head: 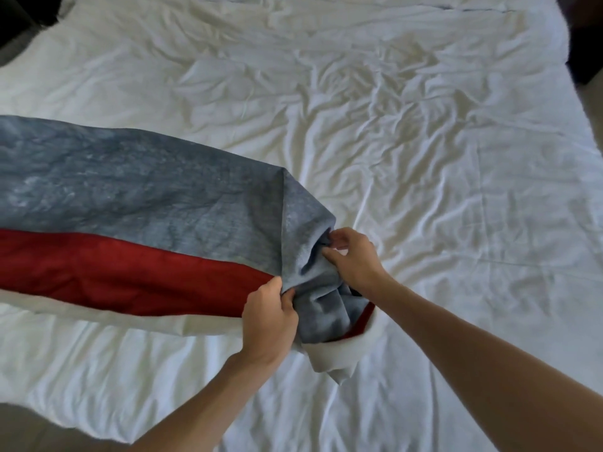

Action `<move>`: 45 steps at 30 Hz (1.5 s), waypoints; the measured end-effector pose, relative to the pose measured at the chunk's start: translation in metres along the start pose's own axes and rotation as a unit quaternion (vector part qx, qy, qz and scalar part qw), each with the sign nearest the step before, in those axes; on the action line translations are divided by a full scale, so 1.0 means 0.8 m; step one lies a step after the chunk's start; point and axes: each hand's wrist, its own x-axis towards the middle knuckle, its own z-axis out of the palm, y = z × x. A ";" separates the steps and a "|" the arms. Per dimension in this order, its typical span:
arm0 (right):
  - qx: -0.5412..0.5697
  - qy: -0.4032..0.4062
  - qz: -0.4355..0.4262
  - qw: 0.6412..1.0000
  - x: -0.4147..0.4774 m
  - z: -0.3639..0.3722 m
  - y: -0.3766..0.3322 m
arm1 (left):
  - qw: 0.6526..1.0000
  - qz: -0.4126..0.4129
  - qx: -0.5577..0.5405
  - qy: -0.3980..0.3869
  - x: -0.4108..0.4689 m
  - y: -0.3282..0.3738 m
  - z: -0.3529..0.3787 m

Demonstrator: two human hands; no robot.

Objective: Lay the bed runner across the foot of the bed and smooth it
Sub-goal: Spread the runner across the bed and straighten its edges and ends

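Note:
The bed runner (130,190) is a long cloth, grey-blue with a red band and a white backing. It stretches from the left edge of view to the middle of the bed (424,158), lying over the wrinkled white sheet. Its right end is bunched and folded over. My left hand (269,316) grips the near edge of that bunched end, where red meets grey. My right hand (354,259) pinches a grey fold just beyond it. A white corner of the backing hangs below my hands.
The white sheet is creased all over, with bare sheet to the right of the runner's end. Dark furniture (584,44) stands past the bed's right edge, and dark floor (19,24) shows at the top left corner.

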 end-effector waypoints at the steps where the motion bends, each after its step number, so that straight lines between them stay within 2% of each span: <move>1: 0.011 0.009 0.009 1.000 0.001 0.001 -0.002 | 1.000 0.003 0.005 -0.001 0.000 0.000 0.001; 8: -0.162 0.059 -0.052 0.984 0.012 0.013 -0.009 | 0.999 -0.009 0.018 -0.027 0.003 -0.002 -0.005; 13: -0.254 0.067 -0.099 0.960 0.013 -0.010 -0.017 | 0.998 -0.041 -0.041 -0.040 0.011 0.016 -0.017; 17: -0.295 0.085 -0.126 0.943 0.011 -0.046 -0.018 | 0.998 0.010 -0.028 -0.048 0.025 0.036 -0.020; 22: -0.304 0.128 -0.126 0.936 0.006 -0.088 -0.033 | 0.995 0.064 0.013 -0.073 0.035 0.060 -0.007; 26: -0.242 0.211 -0.115 0.940 0.008 -0.122 -0.060 | 0.991 0.057 0.053 -0.111 0.045 0.084 0.006; 28: -0.201 0.225 -0.114 0.947 0.011 -0.128 -0.072 | 0.993 0.068 0.047 -0.085 0.050 0.100 0.010; 31: -0.106 0.187 -0.110 0.970 0.016 -0.128 -0.086 | 0.993 0.098 0.061 -0.003 0.064 0.129 0.017; 33: -0.042 0.153 -0.105 0.982 0.019 -0.125 -0.095 | 0.989 0.101 0.104 0.018 0.079 0.148 0.024; 35: 0.005 0.120 -0.104 0.987 0.021 -0.120 -0.100 | 0.994 0.064 0.092 0.018 0.099 0.158 0.026; 39: 0.108 0.077 -0.078 0.988 0.023 -0.114 -0.082 | 0.999 -0.017 -0.014 0.039 0.133 0.149 0.017; 42: 0.089 0.061 0.004 0.994 0.025 -0.114 -0.045 | 0.991 -0.051 -0.115 0.034 0.136 0.132 0.008; 45: 0.044 -0.042 0.070 0.996 0.020 -0.100 -0.018 | 0.977 -0.094 -0.188 0.026 0.130 0.116 0.000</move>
